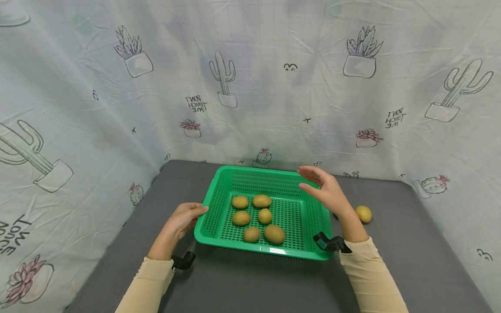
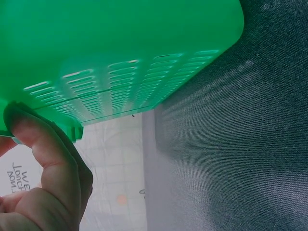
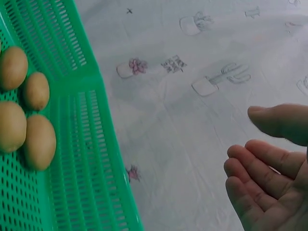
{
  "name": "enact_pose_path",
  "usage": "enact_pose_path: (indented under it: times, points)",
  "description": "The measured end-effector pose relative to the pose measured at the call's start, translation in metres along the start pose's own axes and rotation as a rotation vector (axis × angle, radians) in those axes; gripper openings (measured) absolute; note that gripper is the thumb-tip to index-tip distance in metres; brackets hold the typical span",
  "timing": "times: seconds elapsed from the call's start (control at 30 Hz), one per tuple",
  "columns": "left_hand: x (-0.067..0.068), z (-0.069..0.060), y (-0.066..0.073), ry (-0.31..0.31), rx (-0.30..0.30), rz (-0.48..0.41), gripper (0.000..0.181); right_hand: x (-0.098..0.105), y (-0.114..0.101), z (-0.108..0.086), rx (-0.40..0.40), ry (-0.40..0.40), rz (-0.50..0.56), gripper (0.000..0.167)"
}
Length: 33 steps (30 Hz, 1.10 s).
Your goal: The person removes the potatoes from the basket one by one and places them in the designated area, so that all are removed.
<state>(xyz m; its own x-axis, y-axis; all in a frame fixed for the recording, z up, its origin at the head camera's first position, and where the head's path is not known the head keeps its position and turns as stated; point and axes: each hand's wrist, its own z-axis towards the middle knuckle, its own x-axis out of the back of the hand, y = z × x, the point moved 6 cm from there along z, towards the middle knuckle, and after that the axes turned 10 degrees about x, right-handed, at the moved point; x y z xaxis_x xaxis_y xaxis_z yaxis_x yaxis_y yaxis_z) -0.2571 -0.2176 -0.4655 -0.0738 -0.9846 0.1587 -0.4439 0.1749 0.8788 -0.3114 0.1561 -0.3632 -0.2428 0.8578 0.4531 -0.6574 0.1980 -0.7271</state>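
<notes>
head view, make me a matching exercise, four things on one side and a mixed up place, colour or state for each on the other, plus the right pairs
Things:
1. left hand
2. right hand
3. six potatoes
4. table

Places, colours, states:
a. inside the green basket
b. dark grey
c. gripping the basket's rim
d. open, holding nothing

Pairs: 1-c, 2-d, 3-a, 4-b

The basket (image 1: pixel 277 251) is glossy plastic, the tablecloth (image 1: pixel 250 284) matt.

We see soft, even light in head view, white glint on basket (image 1: pixel 278 250), faint shadow on table (image 1: pixel 250 284); wrist views dimmer, cloth (image 3: pixel 173 125) hazy.
</notes>
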Motion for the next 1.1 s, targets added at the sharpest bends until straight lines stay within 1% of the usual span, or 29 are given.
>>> enact_pose_path:
  times: [0.1,0.23,0.33,0.43,0.53,0.6,0.7,0.83,0.9,1.1]
  points:
    - [0.000,0.000,0.000,0.006,0.006,0.001,0.051,-0.006,0.000,0.008,-0.016,-0.015,-0.004,0.045]
    - [0.000,-0.001,-0.001,0.004,0.010,-0.003,0.051,-0.017,-0.002,0.019,-0.031,-0.034,0.018,0.047]
    - [0.000,-0.001,0.000,-0.009,0.006,-0.013,0.051,-0.026,-0.002,0.028,-0.042,-0.045,0.034,0.047]
    - [0.002,-0.001,0.000,-0.006,0.009,-0.016,0.051,-0.033,0.000,0.037,-0.049,-0.047,0.063,0.047]
    - [0.002,-0.002,0.003,0.002,0.007,0.001,0.055,-0.039,0.002,0.044,-0.053,-0.042,0.101,0.046]
    - [0.001,-0.002,0.003,0.009,0.011,0.002,0.054,-0.043,0.005,0.048,-0.055,-0.041,0.121,0.045]
    - [-0.001,-0.003,0.004,0.002,0.003,0.006,0.054,-0.047,0.009,0.050,-0.069,-0.043,0.133,0.045]
    - [-0.003,-0.002,0.002,-0.005,0.006,0.004,0.055,-0.052,0.017,0.054,-0.095,-0.061,0.121,0.045]
    - [-0.002,-0.002,0.001,0.004,0.011,-0.007,0.054,-0.056,0.022,0.057,-0.109,-0.070,0.118,0.045]
    - [0.000,-0.001,-0.001,0.008,0.014,-0.010,0.052,-0.072,0.038,0.068,-0.153,-0.113,0.097,0.044]
